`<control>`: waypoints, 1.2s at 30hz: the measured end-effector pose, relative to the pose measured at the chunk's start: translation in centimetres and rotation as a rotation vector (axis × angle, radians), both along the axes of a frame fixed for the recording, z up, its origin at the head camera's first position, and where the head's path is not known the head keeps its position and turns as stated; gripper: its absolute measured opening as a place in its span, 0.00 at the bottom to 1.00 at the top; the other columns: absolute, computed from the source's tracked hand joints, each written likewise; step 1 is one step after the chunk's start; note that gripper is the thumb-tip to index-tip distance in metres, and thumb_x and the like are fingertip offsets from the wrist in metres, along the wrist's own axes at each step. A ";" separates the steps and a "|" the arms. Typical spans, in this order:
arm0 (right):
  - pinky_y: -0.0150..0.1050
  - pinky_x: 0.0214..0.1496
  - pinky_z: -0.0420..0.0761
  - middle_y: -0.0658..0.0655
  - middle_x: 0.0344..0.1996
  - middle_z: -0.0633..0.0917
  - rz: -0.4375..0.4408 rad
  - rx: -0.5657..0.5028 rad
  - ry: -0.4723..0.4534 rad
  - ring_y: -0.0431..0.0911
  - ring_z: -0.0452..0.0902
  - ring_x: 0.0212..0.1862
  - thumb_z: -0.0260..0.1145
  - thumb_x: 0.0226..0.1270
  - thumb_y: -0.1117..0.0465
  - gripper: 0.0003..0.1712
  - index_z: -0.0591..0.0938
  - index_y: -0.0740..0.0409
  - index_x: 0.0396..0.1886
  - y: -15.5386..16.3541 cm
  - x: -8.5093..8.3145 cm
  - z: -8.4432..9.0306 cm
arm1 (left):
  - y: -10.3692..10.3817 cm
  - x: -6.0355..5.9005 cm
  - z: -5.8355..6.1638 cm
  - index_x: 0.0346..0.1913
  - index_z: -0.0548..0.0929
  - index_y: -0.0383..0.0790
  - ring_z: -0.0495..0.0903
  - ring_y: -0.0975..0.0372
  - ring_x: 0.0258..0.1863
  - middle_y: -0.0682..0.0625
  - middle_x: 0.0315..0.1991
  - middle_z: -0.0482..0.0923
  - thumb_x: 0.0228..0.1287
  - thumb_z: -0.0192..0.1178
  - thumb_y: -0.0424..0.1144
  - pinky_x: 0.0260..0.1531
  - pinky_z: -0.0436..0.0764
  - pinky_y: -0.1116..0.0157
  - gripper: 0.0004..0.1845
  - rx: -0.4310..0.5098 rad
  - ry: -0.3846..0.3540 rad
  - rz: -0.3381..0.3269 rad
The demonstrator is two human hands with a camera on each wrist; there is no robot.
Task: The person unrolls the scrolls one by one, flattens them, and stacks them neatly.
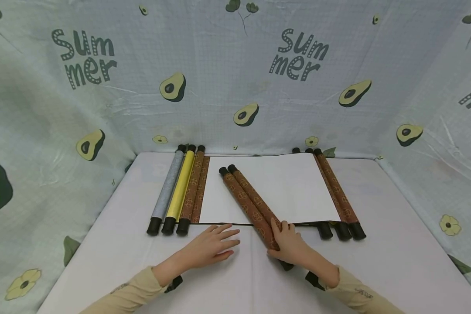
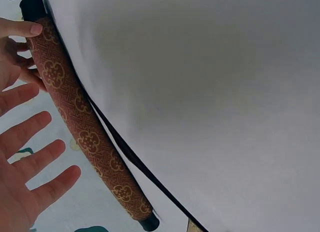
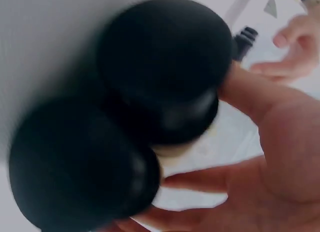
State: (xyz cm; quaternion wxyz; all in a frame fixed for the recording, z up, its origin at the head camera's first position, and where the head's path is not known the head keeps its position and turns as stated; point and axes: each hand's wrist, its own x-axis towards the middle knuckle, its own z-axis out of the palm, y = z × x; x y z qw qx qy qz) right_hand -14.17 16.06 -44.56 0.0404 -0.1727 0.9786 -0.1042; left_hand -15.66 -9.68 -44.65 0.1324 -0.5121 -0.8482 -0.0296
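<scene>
A rolled-up hanging scroll (image 1: 248, 201), brown with a gold flower pattern and black end knobs, lies slanted over a white sheet; its two rollers run side by side. My right hand (image 1: 292, 246) grips its near end, thumb on one side and fingers on the other. Close up in the right wrist view, two black knobs (image 3: 165, 62) cover part of the right hand (image 3: 290, 152). My left hand (image 1: 212, 246) hovers left of the scroll, fingers spread, holding nothing. In the left wrist view the left hand's spread fingers (image 2: 37, 162) are beside the patterned roller (image 2: 85, 122), apart from it.
Opened scrolls lie stacked under the white sheet (image 1: 298, 187). Grey (image 1: 168, 185), yellow (image 1: 182, 185) and brown (image 1: 192, 187) rollers line the left side; a brown roller (image 1: 337, 192) and more black knobs (image 1: 325, 231) are at the right. A printed curtain (image 1: 220, 52) hangs behind the white table (image 1: 227, 292).
</scene>
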 end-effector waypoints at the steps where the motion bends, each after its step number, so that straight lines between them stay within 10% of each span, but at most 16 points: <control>1: 0.50 0.30 0.76 0.74 0.47 0.69 0.007 -0.013 -0.045 0.67 0.66 0.48 0.69 0.48 0.48 0.49 0.58 0.70 0.64 0.2 -0.1 0.2 | 0.1 0.0 -0.1 0.52 0.76 0.49 0.69 0.52 0.59 0.48 0.57 0.72 0.63 0.51 0.47 0.52 0.72 0.55 0.16 0.020 -0.013 0.003; 7: 0.57 0.47 0.72 0.76 0.56 0.65 0.029 -0.089 -0.269 0.69 0.61 0.57 0.63 0.55 0.46 0.49 0.52 0.67 0.67 1.4 -0.9 2.0 | 1.0 -0.2 -0.3 0.51 0.77 0.42 0.71 0.52 0.56 0.44 0.56 0.72 0.62 0.53 0.43 0.52 0.72 0.57 0.16 0.214 -0.243 0.085; 18: 0.49 0.48 0.74 0.72 0.59 0.66 0.161 -0.258 -0.465 0.61 0.71 0.52 0.54 0.63 0.44 0.44 0.52 0.70 0.66 3.8 -4.8 4.4 | 2.9 -1.7 0.8 0.53 0.73 0.33 0.75 0.50 0.52 0.38 0.52 0.74 0.65 0.50 0.36 0.45 0.77 0.57 0.16 0.626 -0.746 0.216; 28: 0.45 0.49 0.76 0.69 0.61 0.65 0.064 -0.556 -0.670 0.58 0.68 0.57 0.50 0.67 0.49 0.35 0.55 0.66 0.66 4.7 -8.7 3.9 | 3.5 -3.1 1.1 0.59 0.61 0.23 0.70 0.43 0.55 0.28 0.58 0.63 0.70 0.37 0.37 0.49 0.75 0.59 0.22 1.075 -1.492 0.370; 36: 0.46 0.51 0.75 0.69 0.60 0.66 -0.040 -0.742 -0.763 0.57 0.68 0.59 0.45 0.70 0.52 0.30 0.59 0.67 0.64 4.2 -11.1 3.0 | 4.1 -4.0 0.4 0.65 0.48 0.25 0.55 0.39 0.64 0.28 0.66 0.49 0.68 0.32 0.41 0.63 0.58 0.52 0.29 1.506 -1.848 0.438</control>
